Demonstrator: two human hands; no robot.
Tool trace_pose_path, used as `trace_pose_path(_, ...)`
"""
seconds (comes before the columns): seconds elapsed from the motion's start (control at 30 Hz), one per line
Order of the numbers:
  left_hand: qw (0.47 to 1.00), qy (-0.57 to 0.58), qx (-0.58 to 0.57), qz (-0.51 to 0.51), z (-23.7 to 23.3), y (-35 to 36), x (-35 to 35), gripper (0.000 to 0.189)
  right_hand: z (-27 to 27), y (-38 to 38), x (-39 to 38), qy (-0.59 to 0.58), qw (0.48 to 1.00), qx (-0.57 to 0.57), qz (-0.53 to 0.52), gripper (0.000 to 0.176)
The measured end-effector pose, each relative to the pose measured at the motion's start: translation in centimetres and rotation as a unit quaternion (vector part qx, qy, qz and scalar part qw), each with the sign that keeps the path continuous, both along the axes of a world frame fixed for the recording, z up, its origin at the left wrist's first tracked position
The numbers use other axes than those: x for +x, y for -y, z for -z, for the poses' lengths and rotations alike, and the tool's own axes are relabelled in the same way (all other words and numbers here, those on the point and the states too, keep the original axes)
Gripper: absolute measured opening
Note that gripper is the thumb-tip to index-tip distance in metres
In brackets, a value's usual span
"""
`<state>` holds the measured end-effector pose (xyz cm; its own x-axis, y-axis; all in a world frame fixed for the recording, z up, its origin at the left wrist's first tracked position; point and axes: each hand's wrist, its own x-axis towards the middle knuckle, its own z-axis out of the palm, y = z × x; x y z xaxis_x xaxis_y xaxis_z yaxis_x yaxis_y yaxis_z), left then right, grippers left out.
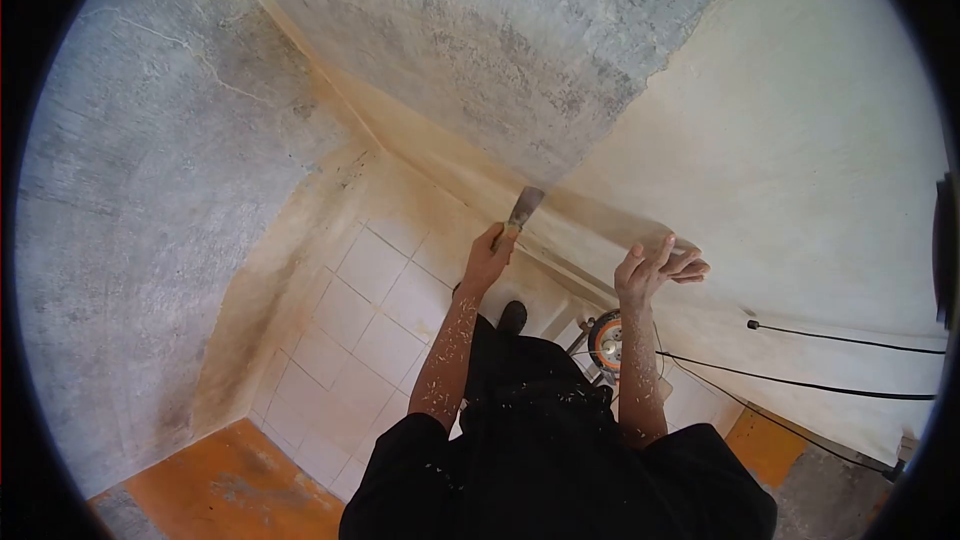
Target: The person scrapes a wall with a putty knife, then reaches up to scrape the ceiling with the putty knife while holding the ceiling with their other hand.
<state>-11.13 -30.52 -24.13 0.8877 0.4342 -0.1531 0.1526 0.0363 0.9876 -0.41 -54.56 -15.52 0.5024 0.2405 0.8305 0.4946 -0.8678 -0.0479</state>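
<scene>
My left hand (pixel 487 258) is closed around the handle of a putty knife (pixel 526 204). The knife's broad, worn blade points up toward the wall, close to the lower edge of a bare grey patch (pixel 520 70). Off to the right, my right hand (pixel 655 270) is raised with its fingers apart and holds nothing. It is close to the cream-painted part of the wall (pixel 790 160) and overlaps its own shadow there. Pale flakes speckle both forearms and my dark clothes.
Another wall (pixel 150 170), mostly stripped to grey, meets this one in a corner. Below lie white floor tiles (pixel 355 330) and an orange-painted surface (pixel 220 485). A round orange-and-black object (pixel 607 338) stands under my right arm. Black cables (pixel 850 393) run along the right.
</scene>
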Motion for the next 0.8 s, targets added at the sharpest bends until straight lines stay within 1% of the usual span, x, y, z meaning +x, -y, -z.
trace_pose_path(0.07, 0.997, -0.025, -0.077, 0.019, -0.9, 0.5, -0.1, 0.036, 0.1, 0.2, -0.2, -0.012, 1.0, -0.003, -0.001, 0.06)
trace_pose_path(0.17, 0.998, -0.017, -0.064, 0.019, 0.7, 0.2, 0.5, 0.034, -0.2, 0.1, -0.3, -0.01, 1.0, -0.014, 0.019, 0.062)
trace_pose_path(0.27, 0.997, -0.01, -0.063, 0.039, 0.8, -0.3, 0.3, 0.033, -0.2, 0.1, -0.3, -0.004, 0.999, -0.025, 0.033, 0.065)
trace_pose_path(0.37, 0.994, 0.039, -0.097, 0.02, 2.4, 0.0, 0.4, 0.031, 0.4, 0.1, -0.2, -0.03, 0.998, -0.015, 0.055, 0.071)
trace_pose_path(0.47, 0.991, 0.074, -0.114, 0.01, 2.5, 0.6, 1.3, 0.03, -0.2, -0.3, -0.3, -0.013, 0.998, -0.021, 0.056, 0.069)
trace_pose_path(0.57, 0.996, 0.076, -0.039, 0.036, 0.2, 0.4, 3.1, 0.029, -0.4, -0.3, -0.5, -0.027, 0.997, -0.034, 0.061, 0.07)
trace_pose_path(0.63, 0.997, 0.074, 0.026, 0.017, -5.6, 0.6, 2.9, 0.028, -0.2, -0.3, -0.4, -0.028, 0.997, -0.034, 0.061, 0.071)
trace_pose_path(0.67, 0.996, 0.072, 0.057, 0.006, -7.3, 0.9, 2.7, 0.027, -0.2, -0.2, -0.5, -0.03, 0.997, -0.036, 0.06, 0.071)
trace_pose_path(0.77, 0.996, 0.032, 0.072, -0.031, -4.9, 0.3, 1.8, 0.026, -0.4, -0.1, -0.6, -0.042, 0.998, -0.03, 0.038, 0.072)
trace_pose_path(0.8, 0.997, 0.048, 0.048, -0.042, -5.4, 0.6, 2.2, 0.026, -0.3, -0.2, -0.2, -0.045, 0.998, -0.031, 0.035, 0.074)
